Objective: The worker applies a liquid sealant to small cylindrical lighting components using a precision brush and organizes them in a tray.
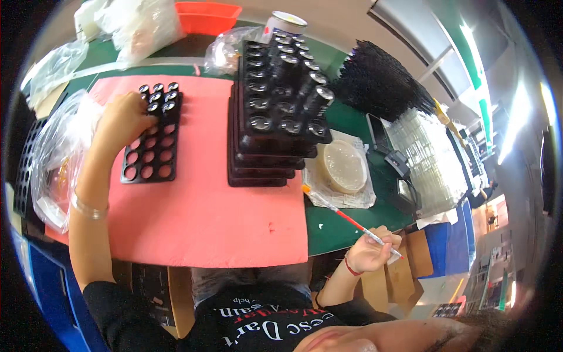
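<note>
My left hand (126,120) is closed over a flat black tray (166,138) with rows of round holes. Its fingertips sit beside several shiny glass-topped round pieces (158,97) at the tray's far end; what they pinch is hidden. The nearer holes show the pink mat (205,229) beneath. At the lower right, my right hand (372,251) grips a slim red-and-white stick (350,220), pen-like, with an orange far end reaching the mat's right edge. Between the hands rises a stack of black trays (258,167), topped with upright black cylinders (287,67) with shiny lens-like ends.
Right of the stack, a round pale dish (344,166) rests on paper. Beyond lie a bristly black pile (381,79) and stacked clear trays (428,158). Plastic bags (143,35), an orange bin (208,16) and a white can (286,23) line the back. Bagged material (58,164) sits left.
</note>
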Tool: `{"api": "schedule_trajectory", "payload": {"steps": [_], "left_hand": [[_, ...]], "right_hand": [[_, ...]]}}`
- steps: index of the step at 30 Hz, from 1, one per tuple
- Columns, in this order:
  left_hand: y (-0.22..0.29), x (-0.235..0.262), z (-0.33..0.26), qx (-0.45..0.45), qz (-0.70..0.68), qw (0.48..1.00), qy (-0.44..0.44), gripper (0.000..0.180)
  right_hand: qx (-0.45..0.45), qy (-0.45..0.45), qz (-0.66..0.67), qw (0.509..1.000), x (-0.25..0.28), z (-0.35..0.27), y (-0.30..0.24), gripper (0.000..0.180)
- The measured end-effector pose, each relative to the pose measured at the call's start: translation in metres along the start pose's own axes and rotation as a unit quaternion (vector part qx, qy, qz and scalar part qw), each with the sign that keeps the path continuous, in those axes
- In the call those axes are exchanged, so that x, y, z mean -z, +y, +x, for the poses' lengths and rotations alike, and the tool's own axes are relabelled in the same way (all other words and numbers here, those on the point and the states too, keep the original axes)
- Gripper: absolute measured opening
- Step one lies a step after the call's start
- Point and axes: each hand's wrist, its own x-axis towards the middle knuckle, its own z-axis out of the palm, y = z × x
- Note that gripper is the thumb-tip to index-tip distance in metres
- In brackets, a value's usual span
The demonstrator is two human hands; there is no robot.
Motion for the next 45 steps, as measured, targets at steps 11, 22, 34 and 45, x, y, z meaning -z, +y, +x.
{"api": "schedule_trajectory", "payload": {"steps": [11, 22, 34, 45], "left_hand": [[0.141, 0.042, 0.005, -0.259, -0.181, 0.930, 0.187, 0.032], [0.164, 0.033, 0.025, -0.205, -0.156, 0.954, 0.157, 0.032], [0.150, -0.007, -0.115, -0.551, -0.133, 0.820, 0.074, 0.020], [0.136, -0.040, -0.097, -0.387, -0.291, 0.872, -0.073, 0.030]], "right_hand": [[-0.011, -0.060, 0.009, 0.998, -0.002, 0.003, -0.005, 0.017], [-0.016, -0.020, -0.002, 1.000, -0.011, 0.003, -0.003, 0.016], [0.039, -0.020, -0.245, 0.968, -0.004, 0.035, -0.005, 0.019], [0.063, -0.047, -0.291, 0.954, -0.005, 0.038, -0.003, 0.023]]}}
